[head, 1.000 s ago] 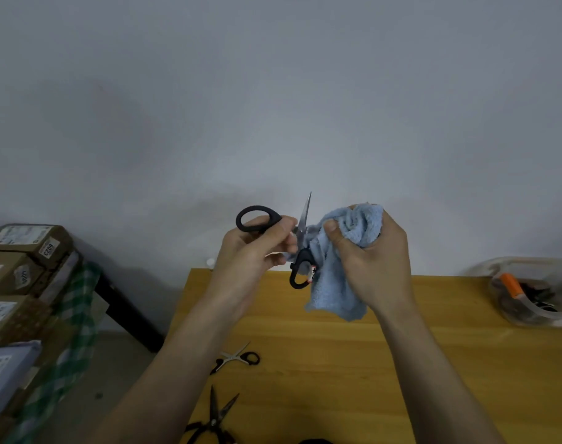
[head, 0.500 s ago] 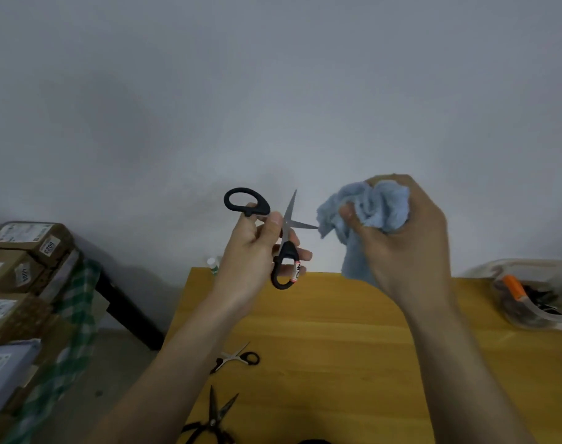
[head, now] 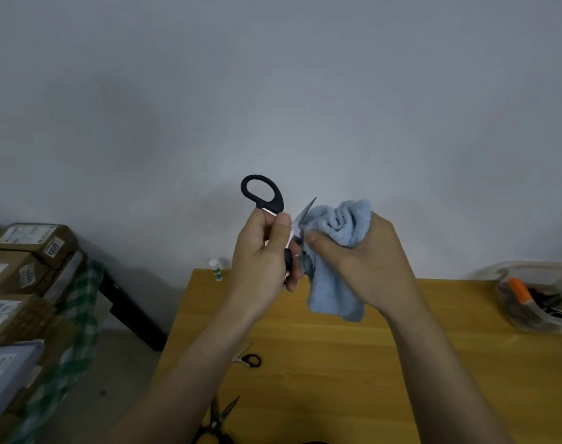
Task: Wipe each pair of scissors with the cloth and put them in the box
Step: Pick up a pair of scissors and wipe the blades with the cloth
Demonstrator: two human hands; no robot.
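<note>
My left hand (head: 262,253) grips black-handled scissors (head: 264,195) above the wooden table (head: 353,363), one handle loop sticking up, blades spread. One blade tip (head: 308,208) shows beside the cloth. My right hand (head: 366,257) holds a bunched light-blue cloth (head: 343,225) pressed against the blades. A small pair of scissors (head: 248,358) lies on the table near my left forearm. Another black pair (head: 217,421) lies at the near edge. A clear box (head: 539,299) at the right holds an orange-handled tool and dark scissors.
A small white and green bottle (head: 216,270) stands at the table's far left corner. Stacked cardboard parcels (head: 26,267) and a green checked cloth (head: 77,318) sit left of the table. A plain grey wall is behind.
My right hand brought the cloth back against the scissor blades after being apart half a second ago. My left hand turned the scissors so the handle loop points more upward.
</note>
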